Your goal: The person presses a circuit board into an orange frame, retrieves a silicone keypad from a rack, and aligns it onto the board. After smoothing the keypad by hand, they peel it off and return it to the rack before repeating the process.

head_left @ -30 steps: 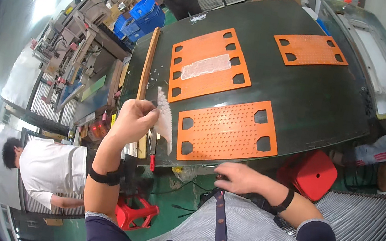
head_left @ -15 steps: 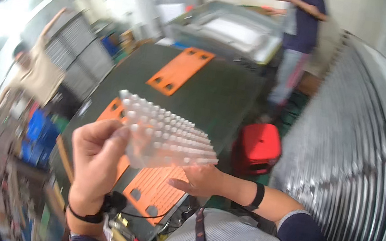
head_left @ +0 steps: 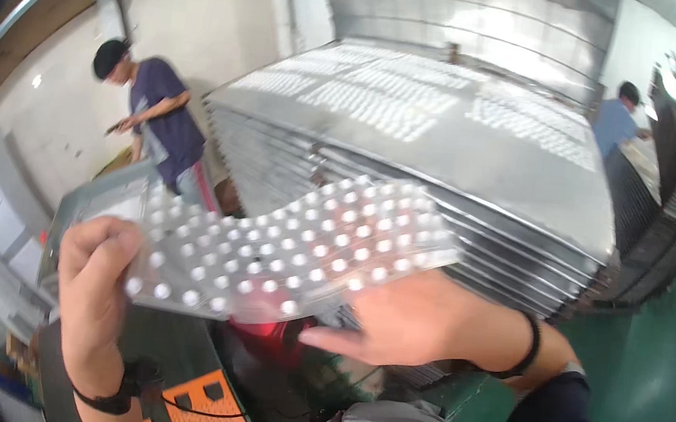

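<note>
Flexible clear plastic sheet set with rows of round white dots, one: held aloft at near centre, its far edge dipping in the middle and rising toward the right. Bare left hand, one: fingers and thumb pinched narrow on the sheet's left end. Bare right hand, one: beneath the sheet's right end, thumb spread from the fingers; whether it grips or merely props cannot be told, part being covered. Broad stack of grey metal racks with a flat grey top, one: beyond the sheet, centre to right, bearing patches of small white dots. Orange perforated flat plate with dark cut-outs, one: near left, on a dark flat-topped table. Red plastic stool, one: near centre, partly behind the sheet. Other persons, two: one in dark purple shirt and black cap, far left; one in blue top, far right. Hazards, as judged: the sheet looks limp, so weak support at the right could let that end droop or fold, pressing dots together; a quick swing could snag it on the rack edge; a slack left pinch could let it slip
</note>
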Available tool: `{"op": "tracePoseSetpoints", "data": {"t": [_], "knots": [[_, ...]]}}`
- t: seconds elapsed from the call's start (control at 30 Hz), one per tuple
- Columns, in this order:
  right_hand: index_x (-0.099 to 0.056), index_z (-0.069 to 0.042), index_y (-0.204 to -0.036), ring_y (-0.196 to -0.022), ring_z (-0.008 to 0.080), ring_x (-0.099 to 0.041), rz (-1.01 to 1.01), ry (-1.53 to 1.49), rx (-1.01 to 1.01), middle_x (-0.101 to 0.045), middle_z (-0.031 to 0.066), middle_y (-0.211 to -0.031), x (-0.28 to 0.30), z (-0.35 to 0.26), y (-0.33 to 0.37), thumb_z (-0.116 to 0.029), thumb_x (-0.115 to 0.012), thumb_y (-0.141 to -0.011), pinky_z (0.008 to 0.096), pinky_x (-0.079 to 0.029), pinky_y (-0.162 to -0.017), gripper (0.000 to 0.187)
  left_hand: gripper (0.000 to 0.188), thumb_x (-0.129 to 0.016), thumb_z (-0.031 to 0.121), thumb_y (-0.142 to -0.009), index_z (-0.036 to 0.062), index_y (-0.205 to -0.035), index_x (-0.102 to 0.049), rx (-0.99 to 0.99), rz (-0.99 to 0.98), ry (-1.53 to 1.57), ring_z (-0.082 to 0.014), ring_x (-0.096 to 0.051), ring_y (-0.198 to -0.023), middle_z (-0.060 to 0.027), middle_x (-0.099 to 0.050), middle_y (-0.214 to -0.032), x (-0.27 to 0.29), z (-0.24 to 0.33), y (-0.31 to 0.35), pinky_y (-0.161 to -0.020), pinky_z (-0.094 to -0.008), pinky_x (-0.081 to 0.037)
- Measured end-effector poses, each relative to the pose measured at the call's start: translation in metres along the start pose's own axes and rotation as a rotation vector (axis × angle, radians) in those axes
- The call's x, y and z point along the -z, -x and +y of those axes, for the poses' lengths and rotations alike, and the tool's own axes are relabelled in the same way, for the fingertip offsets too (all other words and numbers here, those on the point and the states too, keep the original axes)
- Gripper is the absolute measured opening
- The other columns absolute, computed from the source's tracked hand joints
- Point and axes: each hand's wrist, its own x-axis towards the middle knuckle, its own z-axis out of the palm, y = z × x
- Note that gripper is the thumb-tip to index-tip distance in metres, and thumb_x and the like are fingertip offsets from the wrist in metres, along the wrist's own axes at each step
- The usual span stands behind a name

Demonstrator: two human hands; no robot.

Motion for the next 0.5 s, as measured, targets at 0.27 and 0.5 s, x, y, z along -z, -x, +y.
{"op": "tracePoseSetpoints", "data": {"t": [0.27,0.5], "knots": [[-0.054,-0.003,-0.115,-0.093,0.0301,-0.060,-0.039,0.324,-0.665,-0.061,0.0175,-0.101,0.106,0.037,0.100,-0.040,-0.056,-0.085,0.0374,-0.046,-0.082,0.047,0.023,-0.054,0.019,-0.083,-0.0004,-0.072,-0.059,-0.001,-0.602,0.019,-0.0105,-0.051,-0.055,-0.0042,-0.056,-0.063,-0.172,0.026,-0.119,-0.052,-0.0242,-0.040],[-0.041,0.006,-0.124,-0.102,0.0371,-0.054,-0.157,0.181,-0.749,-0.056,0.0249,-0.108,0.121,0.097,0.130,-0.052,-0.044,-0.088,0.0399,-0.041,-0.089,0.068,0.022,-0.055,0.018,-0.081,0.0017,-0.068,-0.056,0.038,-0.872,-0.310,-0.0127,-0.054,-0.055,-0.0053,-0.055,-0.061,-0.286,-0.005,-0.188,-0.046,-0.0261,-0.040]]}}
